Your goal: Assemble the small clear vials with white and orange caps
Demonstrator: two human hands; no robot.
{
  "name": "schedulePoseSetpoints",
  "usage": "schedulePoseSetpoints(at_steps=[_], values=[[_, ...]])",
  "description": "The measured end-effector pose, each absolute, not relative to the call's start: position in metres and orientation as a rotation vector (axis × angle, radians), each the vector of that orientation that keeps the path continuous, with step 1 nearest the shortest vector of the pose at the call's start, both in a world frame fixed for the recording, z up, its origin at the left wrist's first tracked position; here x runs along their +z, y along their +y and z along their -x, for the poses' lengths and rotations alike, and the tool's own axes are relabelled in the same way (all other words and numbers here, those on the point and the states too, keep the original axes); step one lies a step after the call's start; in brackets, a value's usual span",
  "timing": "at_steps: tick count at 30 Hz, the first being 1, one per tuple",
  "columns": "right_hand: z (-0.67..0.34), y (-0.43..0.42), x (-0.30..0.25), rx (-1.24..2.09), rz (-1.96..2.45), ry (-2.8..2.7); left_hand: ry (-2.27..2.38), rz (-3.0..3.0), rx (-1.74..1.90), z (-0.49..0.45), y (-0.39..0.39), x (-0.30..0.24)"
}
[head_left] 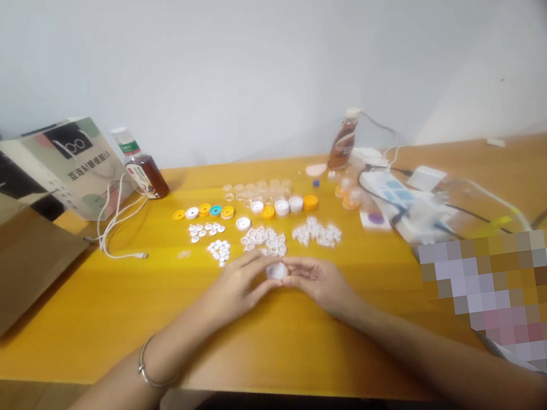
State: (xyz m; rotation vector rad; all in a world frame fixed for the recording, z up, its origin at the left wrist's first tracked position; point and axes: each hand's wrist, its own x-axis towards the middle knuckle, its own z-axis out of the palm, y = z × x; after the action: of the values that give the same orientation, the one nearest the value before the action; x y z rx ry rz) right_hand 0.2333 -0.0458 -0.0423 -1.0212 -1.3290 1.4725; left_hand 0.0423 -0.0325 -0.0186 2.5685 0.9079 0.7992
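Note:
My left hand [237, 283] and my right hand [317, 278] meet over the yellow table [114, 300], and together they pinch a small white round cap [277, 271] between their fingertips. A bracelet circles my left wrist. Just beyond the hands lie piles of small white rings [264, 238] and tiny white discs [219, 250]. Farther back runs a row of orange, white and blue caps [254, 207], with small clear cups [256, 188] behind it.
A brown bottle [144, 169] and a printed paper bag [74, 165] stand at the back left, with a white cable [120, 242]. A brown paper bag [4, 267] lies left. A tipped bottle [343, 142], a power strip [393, 192] and chargers sit right.

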Motion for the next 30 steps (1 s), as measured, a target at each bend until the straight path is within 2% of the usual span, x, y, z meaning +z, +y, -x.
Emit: schedulePoseSetpoints(at_steps=[16, 30], values=[[-0.237, -0.044, -0.042, 1.594, 0.926, -1.417, 0.702, -2.659, 0.756, -0.041, -0.034, -0.010], [-0.240, -0.045, -0.039, 1.607, 0.981, -1.345, 0.796, -2.588, 0.890, -0.049, -0.035, -0.024]])
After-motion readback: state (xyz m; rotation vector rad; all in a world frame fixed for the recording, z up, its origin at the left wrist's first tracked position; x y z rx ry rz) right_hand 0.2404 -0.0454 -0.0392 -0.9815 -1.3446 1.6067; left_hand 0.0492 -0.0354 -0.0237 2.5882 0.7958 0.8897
